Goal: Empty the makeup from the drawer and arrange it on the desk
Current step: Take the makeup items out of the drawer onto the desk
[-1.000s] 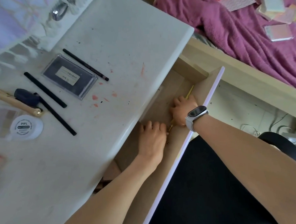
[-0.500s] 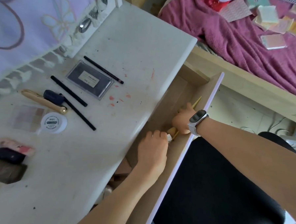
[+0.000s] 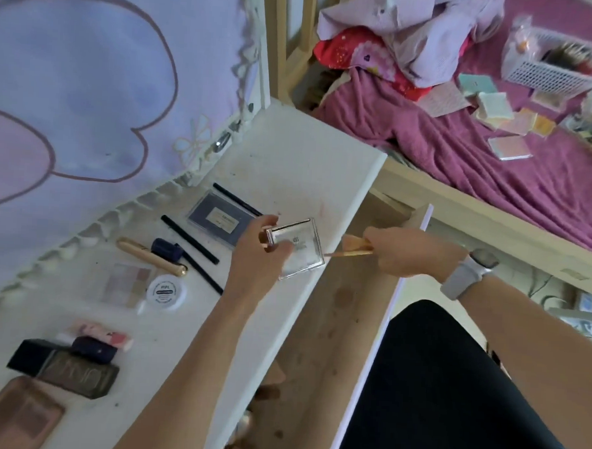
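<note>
My left hand [image 3: 258,253] grips a clear rectangular makeup case [image 3: 298,253] over the right edge of the white desk [image 3: 291,165]. My right hand [image 3: 406,252] holds thin yellow sticks and a small peach piece [image 3: 351,248] just above the open wooden drawer [image 3: 337,326]. On the desk lie a dark flat palette [image 3: 216,218], black pencils [image 3: 189,239], a gold tube [image 3: 149,256], a round white pot [image 3: 166,291], a pale eyeshadow palette [image 3: 127,282], a pink tube [image 3: 100,330], a dark box [image 3: 64,370] and a brown case [image 3: 13,415].
A purple flower-print wall panel [image 3: 89,76] backs the desk. A bed with a magenta blanket [image 3: 480,158], clothes, small packets and a white basket [image 3: 549,69] lies beyond the drawer. A black chair seat [image 3: 450,387] sits right of the drawer front.
Both hands have come up out of the drawer. The left now holds the clear case over the desk edge, the right holds the yellow sticks. The view has tilted up.
</note>
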`<state>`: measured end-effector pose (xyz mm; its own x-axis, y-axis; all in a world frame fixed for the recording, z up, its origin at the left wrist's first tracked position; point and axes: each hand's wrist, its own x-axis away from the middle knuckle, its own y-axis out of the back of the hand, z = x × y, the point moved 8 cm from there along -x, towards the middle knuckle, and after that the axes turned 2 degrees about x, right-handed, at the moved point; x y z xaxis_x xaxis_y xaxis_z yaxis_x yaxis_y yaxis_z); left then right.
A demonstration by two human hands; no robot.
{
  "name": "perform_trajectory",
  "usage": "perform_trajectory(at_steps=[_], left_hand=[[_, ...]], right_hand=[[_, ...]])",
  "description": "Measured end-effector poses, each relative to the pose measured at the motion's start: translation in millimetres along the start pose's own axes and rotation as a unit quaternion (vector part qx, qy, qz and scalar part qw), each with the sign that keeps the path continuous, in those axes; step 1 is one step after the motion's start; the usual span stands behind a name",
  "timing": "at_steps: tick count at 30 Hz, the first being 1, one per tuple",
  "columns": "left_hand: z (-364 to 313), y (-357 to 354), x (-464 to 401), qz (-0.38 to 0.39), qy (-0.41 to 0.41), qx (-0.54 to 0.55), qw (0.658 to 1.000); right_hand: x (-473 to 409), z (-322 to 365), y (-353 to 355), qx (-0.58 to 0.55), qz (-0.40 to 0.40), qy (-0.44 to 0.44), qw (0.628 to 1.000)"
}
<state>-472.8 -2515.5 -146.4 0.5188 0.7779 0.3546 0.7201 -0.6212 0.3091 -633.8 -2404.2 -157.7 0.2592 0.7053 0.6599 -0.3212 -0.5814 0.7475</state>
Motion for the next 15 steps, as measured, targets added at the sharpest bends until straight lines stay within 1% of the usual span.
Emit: perform_trajectory(at_steps=[1, 3, 5, 7, 9, 12, 14, 15], left_hand=[[-3, 9, -12, -0.017, 0.003, 0.025, 1.0], [-11, 26, -35, -0.057, 0.007, 0.058, 0.997], [-14, 37, -59, -0.083, 0.02, 0.075, 0.994], [-15, 39, -82, -0.084, 0.027, 0.064, 0.994], [-13, 38, -100, -0.08, 0.021, 0.017, 0.996], [-13, 38, -116, -0.085, 0.006, -0.074, 0.994], [-15, 42, -121, -0.101, -0.012, -0.164, 0.981], [-17, 44, -122, -0.113, -0.027, -0.225, 0.967]], right_hand=[[-2, -1, 7, -0.075, -0.011, -0.013, 0.997], [-13, 0, 22, -0.174, -0.078, -0.031, 0.981], [-27, 6, 31, -0.237, -0.141, -0.05, 0.96], [-46, 14, 36, -0.286, -0.177, -0.066, 0.939], [-63, 20, 41, -0.305, -0.21, -0.084, 0.925], [-85, 23, 50, -0.289, -0.244, -0.103, 0.92], [-98, 26, 55, -0.27, -0.252, -0.104, 0.924], [-104, 28, 57, -0.26, -0.255, -0.103, 0.926]])
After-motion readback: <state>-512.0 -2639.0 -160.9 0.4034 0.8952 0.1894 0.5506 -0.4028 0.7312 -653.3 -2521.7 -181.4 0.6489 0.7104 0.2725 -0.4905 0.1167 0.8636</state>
